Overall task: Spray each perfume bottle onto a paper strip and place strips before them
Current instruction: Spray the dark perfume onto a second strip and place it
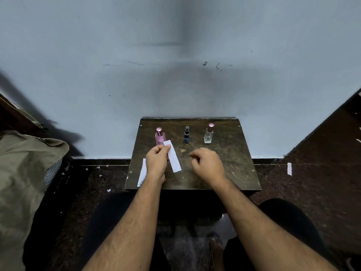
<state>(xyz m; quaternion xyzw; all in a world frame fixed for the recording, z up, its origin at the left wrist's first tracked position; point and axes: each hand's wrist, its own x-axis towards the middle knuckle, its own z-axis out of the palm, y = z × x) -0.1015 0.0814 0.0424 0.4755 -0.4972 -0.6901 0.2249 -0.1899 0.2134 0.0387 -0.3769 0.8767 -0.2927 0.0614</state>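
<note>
Left hand (157, 160): pinched a white paper strip (172, 155) near its far end, fingers curled round it; the strip slanted down toward me, above the worktop (230, 153).
Right hand (207, 165): hovered over the worktop middle, fingers loosely curled, held nothing.
Pink bottle (160, 137): stood upright at the far left of the worktop, just behind the held strip's top end, pink cap on.
Blue bottle (186, 134): small, dark, upright in the middle of the row.
Clear bottle (208, 133): upright at the right of the row, pink cap on.
Spare strip (142, 175): lay at the worktop's near left edge, partly hidden by my left wrist.
Floor (312, 182): dark; one more white strip (289, 169) lay on it off to the right, scraps of paper to the left.
</note>
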